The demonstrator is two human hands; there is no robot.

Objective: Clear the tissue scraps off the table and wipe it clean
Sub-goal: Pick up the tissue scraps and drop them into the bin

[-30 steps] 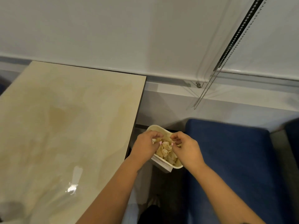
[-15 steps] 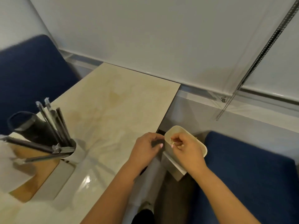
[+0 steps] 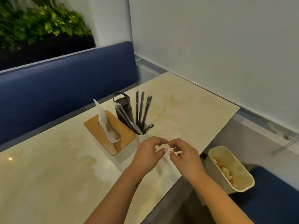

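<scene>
Both my hands hover over the cream marble table (image 3: 56, 183) near its right edge. My left hand (image 3: 148, 153) and my right hand (image 3: 184, 156) face each other with fingers loosely curled, fingertips almost touching, and nothing held. A cream bin (image 3: 242, 186) hangs beside the table's right edge with crumpled tissue scraps (image 3: 225, 172) inside. A tissue box (image 3: 111, 136) with a wooden lid stands just beyond my left hand, one white tissue sticking up from its slot.
A white cup of dark chopsticks (image 3: 141, 120) and a black bottle (image 3: 123, 109) stand behind the tissue box. Blue bench seats (image 3: 64, 88) run along the far side and at the lower right. A wall borders the table's far edge.
My hands left the bin and came up over the table. The view swung left, bringing the tissue box, chopstick cup and far bench into sight.
</scene>
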